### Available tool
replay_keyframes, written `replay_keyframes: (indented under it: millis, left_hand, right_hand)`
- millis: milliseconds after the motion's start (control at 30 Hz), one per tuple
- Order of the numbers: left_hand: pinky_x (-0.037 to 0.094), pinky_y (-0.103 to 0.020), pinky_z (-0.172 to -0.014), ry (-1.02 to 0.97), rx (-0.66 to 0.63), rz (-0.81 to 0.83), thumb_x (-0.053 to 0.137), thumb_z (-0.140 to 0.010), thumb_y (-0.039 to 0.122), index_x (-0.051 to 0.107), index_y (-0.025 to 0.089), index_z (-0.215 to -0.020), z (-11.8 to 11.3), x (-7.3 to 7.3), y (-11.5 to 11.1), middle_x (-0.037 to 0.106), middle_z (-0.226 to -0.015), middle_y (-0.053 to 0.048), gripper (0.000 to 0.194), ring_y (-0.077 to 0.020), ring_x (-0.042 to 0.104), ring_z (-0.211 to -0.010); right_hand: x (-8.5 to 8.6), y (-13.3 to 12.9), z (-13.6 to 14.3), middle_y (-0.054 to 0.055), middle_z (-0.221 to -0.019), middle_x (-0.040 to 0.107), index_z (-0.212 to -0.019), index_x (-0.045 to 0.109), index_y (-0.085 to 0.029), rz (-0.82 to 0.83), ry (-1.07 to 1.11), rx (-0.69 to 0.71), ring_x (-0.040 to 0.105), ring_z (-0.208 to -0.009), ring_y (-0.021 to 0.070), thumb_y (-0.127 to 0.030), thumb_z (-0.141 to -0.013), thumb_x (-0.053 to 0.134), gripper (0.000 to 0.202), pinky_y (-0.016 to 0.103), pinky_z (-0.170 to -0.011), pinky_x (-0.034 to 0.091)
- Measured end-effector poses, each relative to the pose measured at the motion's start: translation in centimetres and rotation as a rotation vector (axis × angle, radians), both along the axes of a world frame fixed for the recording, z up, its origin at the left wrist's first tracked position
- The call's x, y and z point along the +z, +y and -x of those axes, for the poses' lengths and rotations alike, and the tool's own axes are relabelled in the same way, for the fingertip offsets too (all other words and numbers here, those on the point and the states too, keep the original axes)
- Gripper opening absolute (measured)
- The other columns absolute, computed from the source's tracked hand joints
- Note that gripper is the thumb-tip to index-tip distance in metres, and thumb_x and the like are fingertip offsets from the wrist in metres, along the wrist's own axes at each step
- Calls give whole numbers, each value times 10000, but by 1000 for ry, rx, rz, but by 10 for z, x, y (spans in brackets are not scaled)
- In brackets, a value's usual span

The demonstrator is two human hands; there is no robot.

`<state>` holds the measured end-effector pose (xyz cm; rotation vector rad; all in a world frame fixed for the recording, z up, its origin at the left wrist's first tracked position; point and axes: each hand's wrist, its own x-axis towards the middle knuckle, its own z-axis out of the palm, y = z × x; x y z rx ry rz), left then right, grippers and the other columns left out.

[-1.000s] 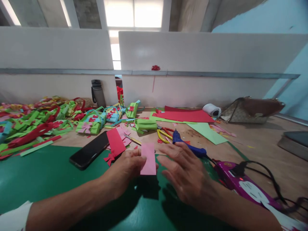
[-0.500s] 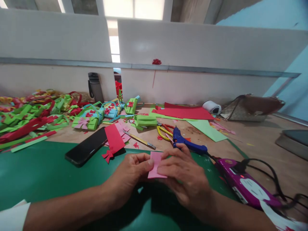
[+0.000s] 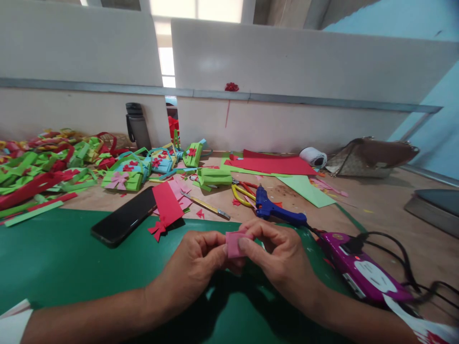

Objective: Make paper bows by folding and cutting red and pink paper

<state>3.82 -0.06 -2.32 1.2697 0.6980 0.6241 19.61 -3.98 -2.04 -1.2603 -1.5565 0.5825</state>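
A small piece of pink paper (image 3: 234,244), which looks folded, is held up above the green mat (image 3: 64,267). My left hand (image 3: 199,260) pinches its left edge between thumb and fingers. On the right side, my right hand (image 3: 276,253) grips it, the thumb pressed on its face near the upper corner. Just beyond the hands lie a utility knife (image 3: 206,205) and a blue glue gun (image 3: 276,209). A red paper strip (image 3: 167,203) with a red paper bow (image 3: 158,229) rests left of the knife, partly over the phone.
A black phone (image 3: 125,217) lies at left. Green paper bags (image 3: 124,180) and a heap of coloured paper pieces (image 3: 36,167) fill the back left, near a grey bottle (image 3: 138,126). Scissors (image 3: 242,195), red sheets (image 3: 272,163), a purple power strip (image 3: 362,267) and a handbag (image 3: 373,155) stand rightward.
The pink paper has gone from a taller rectangle to a shorter, folded-looking piece. My right hand's fingers moved from lying across it to pinching its upper right, thumb in front.
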Motion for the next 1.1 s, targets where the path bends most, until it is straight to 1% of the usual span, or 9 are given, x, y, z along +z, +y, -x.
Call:
replay_keyframes:
  millis: [100,233,333,433,533,700,800,933,1100]
  left_hand:
    - [469,-241,-677,-31,-9,42,653,-771,337,700,127,-761,-1,1,-1,677,-716,-46,215,-138,598,-682]
    - [462,-223,-667,-22,-16,21,635,-792,318,700,135,-747,-2,0,-1,673,-719,-44,200,-129,594,-677]
    - [471,-244,-691,-29,-16,4,614,-805,347,696,137,-781,-1,-2,-2,671,-738,-50,227,-146,604,-692]
    - [477,-282,-726,-11,-17,-52,577,-826,386,688,132,-819,0,-5,-2,672,-767,-62,277,-174,618,-730]
    - [466,-277,-695,46,2,-142,565,-837,375,692,130,-858,1,-9,-1,676,-769,-62,277,-178,612,-729]
    - [428,-249,-612,127,36,-263,535,-851,373,667,128,-751,2,-10,0,656,-688,-45,295,-154,570,-650]
    - [421,-247,-603,144,30,-286,516,-859,384,659,131,-743,2,-8,-1,652,-678,-43,313,-150,557,-637]
    - [430,-257,-620,169,29,-317,500,-865,383,668,134,-736,2,-7,-1,664,-690,-55,327,-164,576,-655]
    - [420,-256,-605,212,32,-312,493,-869,406,671,127,-741,2,-7,-1,669,-690,-64,355,-165,577,-646]
  right_hand:
    - [-1,1,0,-18,-623,618,-558,551,-192,12,-8,-21,590,-637,136,-154,-740,596,191,221,-614,440]
    - [-2,1,-1,-11,-635,618,-557,554,-189,8,-11,-26,591,-635,136,-167,-742,592,190,220,-612,442]
    - [-2,2,-1,-9,-639,617,-552,551,-189,9,-8,-19,591,-623,133,-171,-744,588,196,219,-607,445]
    - [-2,2,-1,-9,-643,619,-552,553,-187,3,-24,-23,592,-614,129,-166,-746,588,198,215,-601,445]
    - [-2,1,-1,-14,-634,615,-549,554,-184,-15,-60,-33,587,-600,121,-150,-745,590,202,210,-594,439]
    - [-2,-1,1,-23,-610,603,-548,530,-191,-45,-92,-12,576,-590,120,-144,-762,581,225,211,-578,430]
    - [-2,-1,1,-21,-612,599,-549,526,-191,-50,-103,-12,572,-583,121,-147,-766,582,228,221,-584,430]
    - [-2,0,1,-13,-617,598,-552,535,-192,-36,-112,-18,581,-595,134,-148,-767,577,223,239,-589,433]
    - [-5,0,0,-18,-614,603,-554,534,-194,-27,-118,-21,592,-616,141,-150,-766,581,222,243,-606,436]
